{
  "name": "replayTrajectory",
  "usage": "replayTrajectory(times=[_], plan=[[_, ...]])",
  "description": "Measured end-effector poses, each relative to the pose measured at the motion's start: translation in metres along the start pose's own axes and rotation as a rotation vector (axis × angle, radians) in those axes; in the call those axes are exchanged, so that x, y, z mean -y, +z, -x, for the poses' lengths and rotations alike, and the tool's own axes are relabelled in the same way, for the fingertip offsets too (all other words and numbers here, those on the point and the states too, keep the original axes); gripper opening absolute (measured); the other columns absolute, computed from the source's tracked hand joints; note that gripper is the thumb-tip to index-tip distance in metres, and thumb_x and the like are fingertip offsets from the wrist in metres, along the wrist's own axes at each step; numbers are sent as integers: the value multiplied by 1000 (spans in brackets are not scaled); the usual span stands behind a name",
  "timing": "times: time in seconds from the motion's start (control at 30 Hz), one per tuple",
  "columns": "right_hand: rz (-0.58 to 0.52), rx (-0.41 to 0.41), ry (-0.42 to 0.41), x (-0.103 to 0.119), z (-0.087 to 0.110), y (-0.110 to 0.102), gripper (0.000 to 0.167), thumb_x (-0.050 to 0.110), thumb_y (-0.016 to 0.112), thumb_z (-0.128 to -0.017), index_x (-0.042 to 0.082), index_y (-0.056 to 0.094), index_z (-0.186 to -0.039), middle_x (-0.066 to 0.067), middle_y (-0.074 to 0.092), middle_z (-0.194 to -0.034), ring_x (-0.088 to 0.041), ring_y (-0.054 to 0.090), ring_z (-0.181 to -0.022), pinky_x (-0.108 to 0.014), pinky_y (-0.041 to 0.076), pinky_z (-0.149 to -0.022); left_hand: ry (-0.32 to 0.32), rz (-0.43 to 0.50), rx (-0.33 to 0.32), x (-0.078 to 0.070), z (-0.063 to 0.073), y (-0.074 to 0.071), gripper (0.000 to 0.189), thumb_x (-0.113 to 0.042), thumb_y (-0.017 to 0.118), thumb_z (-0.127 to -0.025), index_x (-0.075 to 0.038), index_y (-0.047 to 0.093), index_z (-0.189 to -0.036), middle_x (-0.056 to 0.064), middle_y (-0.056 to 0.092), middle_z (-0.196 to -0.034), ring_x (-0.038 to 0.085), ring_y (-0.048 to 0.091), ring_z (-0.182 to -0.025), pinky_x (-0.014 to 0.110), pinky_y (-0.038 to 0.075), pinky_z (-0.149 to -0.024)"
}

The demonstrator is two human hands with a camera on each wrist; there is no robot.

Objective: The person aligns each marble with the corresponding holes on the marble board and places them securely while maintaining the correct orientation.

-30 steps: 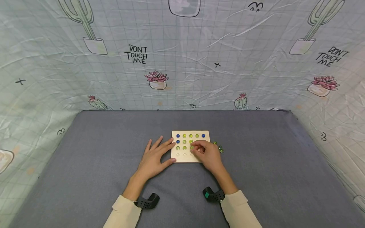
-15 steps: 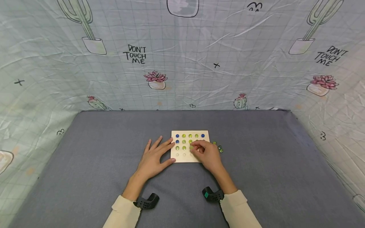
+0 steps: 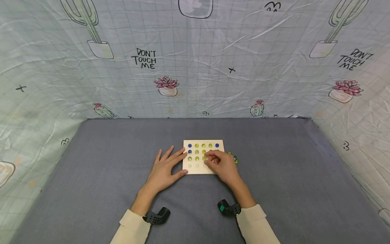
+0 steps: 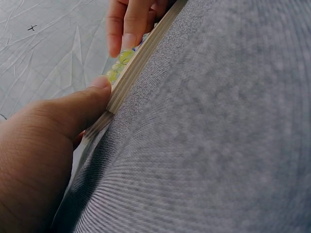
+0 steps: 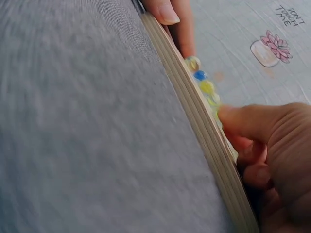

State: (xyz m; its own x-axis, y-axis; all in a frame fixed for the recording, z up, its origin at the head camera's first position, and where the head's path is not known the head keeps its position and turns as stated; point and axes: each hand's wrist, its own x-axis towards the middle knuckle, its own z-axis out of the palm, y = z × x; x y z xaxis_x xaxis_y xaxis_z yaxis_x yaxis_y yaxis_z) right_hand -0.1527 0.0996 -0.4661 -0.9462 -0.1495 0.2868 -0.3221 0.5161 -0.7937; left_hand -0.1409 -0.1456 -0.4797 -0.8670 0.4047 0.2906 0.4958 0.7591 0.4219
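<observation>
Fingers of the right hand (image 3: 223, 165), curled mid-frame, now expose more of a round yellow-green glass marble (image 3: 204, 158), seemingly seated in the pale wooden board (image 3: 193, 162); whether they grip it, I cannot tell; the left hand (image 3: 163, 169), fingers straight, touches the board.

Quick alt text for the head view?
Left hand touching a pale rectangular wooden board; right hand, fingers curled, at one of its round glassy yellow-green marbles. It also bears glassy blue marbles; loose greenish marbles lie to its right.

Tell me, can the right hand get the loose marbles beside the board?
Probably yes: the right hand is close to the loose marbles, and nothing visible stands between them.
</observation>
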Motion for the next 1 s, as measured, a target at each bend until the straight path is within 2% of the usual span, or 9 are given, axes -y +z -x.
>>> replayTrajectory(times=[0.33,0.5,0.67,0.9,1.0], plan=[[-75,31,31,8,0,-22,21,10,78,-81,6,73,-101,3,64,-75,-12,55,-60,-22,46,-52,0,3,2,-2,0,-2,63,-51,63,-88,-22,50,-142,-5,41,-148,29,27,-140,57,5,-113],[-87,37,-11,5,1,-36,21,13,77,-82,7,74,-102,1,64,-77,-15,55,-61,-25,47,-53,4,5,2,-3,0,-2,63,-50,63,-88,-22,50,-142,-4,41,-148,30,27,-140,58,5,-113],[-61,5,-42,-1,3,-48,18,10,77,-81,6,74,-99,0,64,-76,-15,53,-60,-24,44,-51,9,7,1,-2,-1,-3,63,-50,63,-88,-21,50,-142,-4,41,-148,30,27,-140,58,6,-113],[-43,-16,-78,17,8,-67,17,-1,74,-81,-5,71,-98,-10,63,-77,-19,50,-58,-26,42,-49,15,13,-5,-2,-1,-4,62,-49,64,-88,-20,51,-141,-3,42,-147,31,28,-140,59,6,-113],[-39,-13,-67,7,8,-73,18,3,74,-83,-1,71,-100,-6,63,-79,-15,49,-59,-24,41,-49,17,17,-5,-2,-1,-4,62,-49,64,-88,-20,51,-141,-3,42,-147,31,28,-140,58,6,-113]])
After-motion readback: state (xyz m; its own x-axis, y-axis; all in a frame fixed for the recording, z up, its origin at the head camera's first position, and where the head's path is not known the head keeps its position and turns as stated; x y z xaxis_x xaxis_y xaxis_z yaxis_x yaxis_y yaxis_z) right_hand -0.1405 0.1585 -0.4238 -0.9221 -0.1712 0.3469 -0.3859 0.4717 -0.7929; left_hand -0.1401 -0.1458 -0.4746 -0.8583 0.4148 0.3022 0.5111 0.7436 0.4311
